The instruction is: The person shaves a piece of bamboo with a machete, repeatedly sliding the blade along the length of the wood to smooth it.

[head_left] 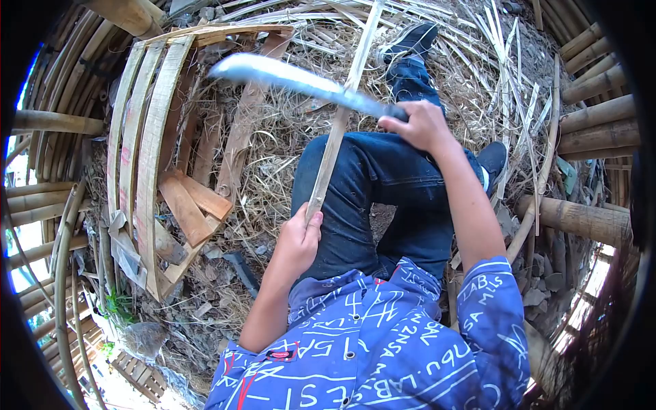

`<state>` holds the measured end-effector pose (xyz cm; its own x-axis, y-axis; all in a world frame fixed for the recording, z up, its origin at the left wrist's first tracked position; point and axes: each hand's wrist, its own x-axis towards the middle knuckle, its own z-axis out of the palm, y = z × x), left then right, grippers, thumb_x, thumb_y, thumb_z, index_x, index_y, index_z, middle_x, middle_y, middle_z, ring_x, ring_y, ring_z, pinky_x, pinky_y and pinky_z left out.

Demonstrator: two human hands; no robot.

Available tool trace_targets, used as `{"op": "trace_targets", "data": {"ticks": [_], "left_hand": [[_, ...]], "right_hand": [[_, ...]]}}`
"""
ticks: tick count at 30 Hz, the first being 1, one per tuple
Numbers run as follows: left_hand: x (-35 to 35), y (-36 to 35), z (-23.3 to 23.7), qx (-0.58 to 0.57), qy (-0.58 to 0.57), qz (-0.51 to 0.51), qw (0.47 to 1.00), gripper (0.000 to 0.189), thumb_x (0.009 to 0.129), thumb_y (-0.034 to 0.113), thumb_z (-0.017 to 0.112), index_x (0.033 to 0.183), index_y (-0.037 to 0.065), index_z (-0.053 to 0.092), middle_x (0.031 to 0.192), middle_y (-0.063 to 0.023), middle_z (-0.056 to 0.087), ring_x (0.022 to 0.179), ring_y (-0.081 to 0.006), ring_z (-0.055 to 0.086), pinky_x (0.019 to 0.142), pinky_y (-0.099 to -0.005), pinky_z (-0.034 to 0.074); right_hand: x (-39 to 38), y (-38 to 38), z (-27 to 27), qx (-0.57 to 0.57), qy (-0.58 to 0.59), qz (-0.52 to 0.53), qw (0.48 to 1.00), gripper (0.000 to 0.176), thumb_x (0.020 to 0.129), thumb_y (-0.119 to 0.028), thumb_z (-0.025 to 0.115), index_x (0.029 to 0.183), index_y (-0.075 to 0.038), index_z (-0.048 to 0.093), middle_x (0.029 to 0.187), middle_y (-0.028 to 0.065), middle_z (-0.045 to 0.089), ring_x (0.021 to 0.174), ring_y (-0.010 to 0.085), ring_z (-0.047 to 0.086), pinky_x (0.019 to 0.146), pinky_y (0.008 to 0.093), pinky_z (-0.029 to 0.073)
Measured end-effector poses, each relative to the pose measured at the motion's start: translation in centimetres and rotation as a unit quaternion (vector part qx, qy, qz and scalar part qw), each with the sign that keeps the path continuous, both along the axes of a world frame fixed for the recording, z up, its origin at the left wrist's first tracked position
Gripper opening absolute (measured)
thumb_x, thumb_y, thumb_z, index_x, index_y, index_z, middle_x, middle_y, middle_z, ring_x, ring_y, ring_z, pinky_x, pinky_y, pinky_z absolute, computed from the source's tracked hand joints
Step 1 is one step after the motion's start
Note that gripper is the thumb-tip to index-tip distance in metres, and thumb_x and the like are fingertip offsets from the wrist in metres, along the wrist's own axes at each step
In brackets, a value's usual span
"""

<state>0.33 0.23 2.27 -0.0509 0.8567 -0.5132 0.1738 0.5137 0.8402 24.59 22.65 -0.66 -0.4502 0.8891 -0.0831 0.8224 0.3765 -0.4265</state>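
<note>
My right hand (pixel 420 126) is closed around the dark handle of a machete (pixel 294 80). Its long, curved blade points left, slightly blurred, and crosses over a bamboo strip (pixel 331 156) in this view. The lower end of that long, pale strip is gripped in my left hand (pixel 298 237), beside my bent knee. From there it slants up past the top edge of the picture, lying against the thigh of my jeans (pixel 403 160).
At the left stands a slatted wooden crate (pixel 154 130) with loose boards (pixel 186 208) by it. Shavings (pixel 273 171) cover the ground, with long split strips (pixel 502 75) at the upper right. Bamboo poles (pixel 577 219) wall both sides. A dark-handled tool (pixel 242 272) lies near my left forearm.
</note>
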Motion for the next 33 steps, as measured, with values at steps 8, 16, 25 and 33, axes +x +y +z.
{"op": "trace_targets", "data": {"ticks": [8, 16, 25, 33], "left_hand": [[-0.1, -0.6, 0.4, -0.015, -0.027, -0.009, 0.999, 0.017, 0.101, 0.017, 0.045, 0.096, 0.003, 0.053, 0.065, 0.0017, 0.048, 0.056, -0.0050, 0.042, 0.050, -0.0226, 0.036], [0.2, -1.3, 0.1, -0.031, -0.042, 0.005, 0.999, 0.018, 0.099, 0.014, 0.048, 0.105, -0.001, 0.054, 0.060, -0.0022, 0.047, 0.054, -0.0098, 0.044, 0.051, -0.0291, 0.038], [-0.8, -2.5, -0.9, 0.019, 0.022, -0.044, 0.999, 0.016, 0.098, 0.015, 0.050, 0.101, 0.000, 0.055, 0.060, -0.0047, 0.049, 0.054, -0.0121, 0.048, 0.052, -0.0303, 0.041], [-0.4, -5.0, -1.9, -0.005, -0.018, -0.021, 1.000, 0.016, 0.098, 0.015, 0.050, 0.099, 0.000, 0.055, 0.061, -0.0032, 0.051, 0.056, -0.0107, 0.049, 0.053, -0.0296, 0.042]], "right_hand": [[3.8, 4.9, -0.9, -0.038, -0.051, -0.131, 0.989, 0.071, 0.079, -0.074, 0.052, 0.074, -0.005, 0.069, 0.077, 0.0203, 0.067, 0.082, 0.0385, 0.066, 0.074, 0.0467, 0.049], [3.0, 4.9, -0.5, 0.019, -0.036, -0.109, 0.993, 0.066, 0.080, -0.070, 0.056, 0.076, -0.006, 0.069, 0.071, 0.0177, 0.066, 0.075, 0.0363, 0.067, 0.070, 0.0441, 0.051], [2.9, 2.0, 1.4, 0.044, -0.044, 0.015, 0.998, 0.062, 0.077, -0.068, 0.061, 0.070, -0.007, 0.067, 0.064, 0.0151, 0.064, 0.068, 0.0348, 0.065, 0.064, 0.0434, 0.050], [1.5, 5.1, -0.3, 0.049, -0.036, -0.071, 0.996, 0.069, 0.078, -0.073, 0.056, 0.076, -0.005, 0.069, 0.073, 0.0187, 0.067, 0.072, 0.0373, 0.067, 0.069, 0.0458, 0.053]]}}
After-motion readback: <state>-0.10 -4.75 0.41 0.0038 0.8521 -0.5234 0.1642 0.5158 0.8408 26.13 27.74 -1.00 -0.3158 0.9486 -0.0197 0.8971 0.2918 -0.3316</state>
